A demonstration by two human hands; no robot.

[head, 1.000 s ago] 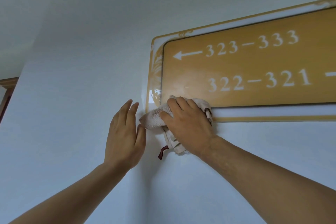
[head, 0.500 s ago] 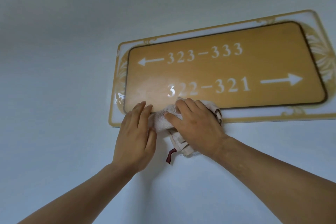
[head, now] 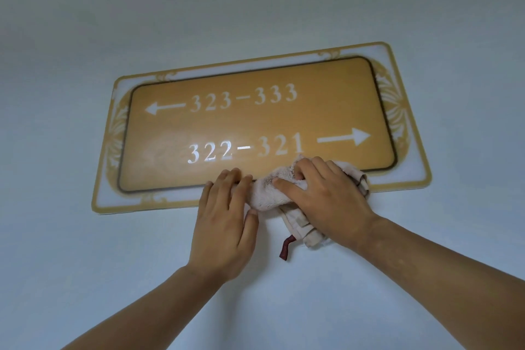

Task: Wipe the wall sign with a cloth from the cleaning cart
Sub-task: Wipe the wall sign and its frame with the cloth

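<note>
Lower centre of frame: the left hand (head: 224, 220), fingers nearly straight, now presses the left end of the crumpled off-white terry cloth (head: 268, 189), having come in from the bare wall a second ago. The right hand (head: 324, 196) clamps the cloth's bulk. Beyond, at centre, the gold rectangular wall sign with white room numbers (head: 255, 122) is wiped along its lower edge, the stroke having advanced rightward to mid-edge. The right portion appears outstanding.
</note>
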